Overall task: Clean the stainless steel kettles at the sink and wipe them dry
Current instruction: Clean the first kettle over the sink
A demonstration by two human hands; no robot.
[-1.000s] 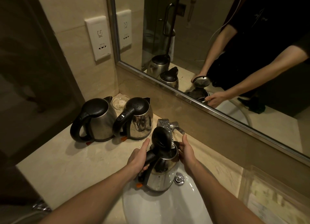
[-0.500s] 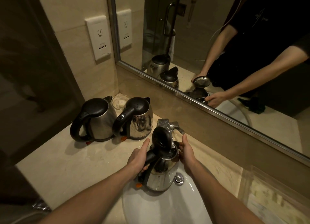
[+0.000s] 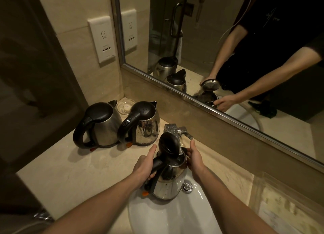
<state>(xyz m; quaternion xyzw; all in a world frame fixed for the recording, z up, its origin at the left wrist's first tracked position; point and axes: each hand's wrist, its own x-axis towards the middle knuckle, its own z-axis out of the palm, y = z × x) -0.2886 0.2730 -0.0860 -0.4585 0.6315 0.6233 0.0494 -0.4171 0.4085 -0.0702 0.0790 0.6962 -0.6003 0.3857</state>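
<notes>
A stainless steel kettle (image 3: 168, 184) with its black lid (image 3: 168, 144) flipped open is held over the white sink basin (image 3: 168, 218), under the chrome faucet (image 3: 173, 129). My left hand (image 3: 144, 165) grips its black handle, thumb pointing up. My right hand (image 3: 194, 157) holds the kettle's rim on the right side, fingers curled round the spout edge. Two more steel kettles stand with lids down on the counter at the back left: one (image 3: 103, 125) further left, one (image 3: 145, 123) beside it.
A beige stone counter (image 3: 73, 177) surrounds the basin. A small glass dish (image 3: 125, 106) sits in the corner behind the kettles. The mirror (image 3: 228, 49) runs along the back wall, a wall socket (image 3: 103, 39) to its left. The sink drain knob (image 3: 187, 186) lies right of the kettle.
</notes>
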